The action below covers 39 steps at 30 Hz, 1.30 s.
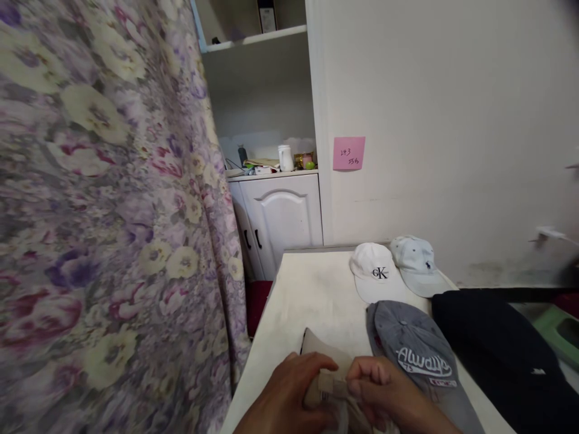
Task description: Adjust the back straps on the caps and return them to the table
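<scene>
A beige cap (332, 351) is between my hands at the near end of the table, and its lower part is partly hidden by them. My left hand (294, 389) curls round its left side, thumb and fingers on the fabric. Closed in a pinch, my right hand (384, 386) grips the cap's strap on the right. A small tag shows between the two hands. Just right of my right hand lies a grey cap (414, 337) with white "Always" lettering.
A white cap (373, 274) and a pale blue cap (418, 265) lie at the table's (312, 283) far end. To the right is a black cap (497, 361). A floral curtain (113, 211) hangs at left; a white cabinet (284, 217) stands behind.
</scene>
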Each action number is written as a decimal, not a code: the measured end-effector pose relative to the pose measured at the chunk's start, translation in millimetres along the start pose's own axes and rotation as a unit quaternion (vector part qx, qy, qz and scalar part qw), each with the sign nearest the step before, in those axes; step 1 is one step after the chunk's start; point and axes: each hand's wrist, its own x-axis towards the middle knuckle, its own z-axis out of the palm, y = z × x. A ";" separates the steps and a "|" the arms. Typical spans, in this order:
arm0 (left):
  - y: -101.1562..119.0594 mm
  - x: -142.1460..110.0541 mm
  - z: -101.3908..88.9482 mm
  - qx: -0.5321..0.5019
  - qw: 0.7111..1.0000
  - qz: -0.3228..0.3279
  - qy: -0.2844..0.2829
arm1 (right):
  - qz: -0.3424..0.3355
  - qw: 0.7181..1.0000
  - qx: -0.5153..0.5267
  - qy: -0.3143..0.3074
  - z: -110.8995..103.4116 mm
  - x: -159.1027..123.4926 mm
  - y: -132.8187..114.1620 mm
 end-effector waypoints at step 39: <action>-31.2 14.2 12.3 0.065 0.981 0.130 0.127 | -0.121 0.975 -0.135 0.124 17.3 4.0 0.7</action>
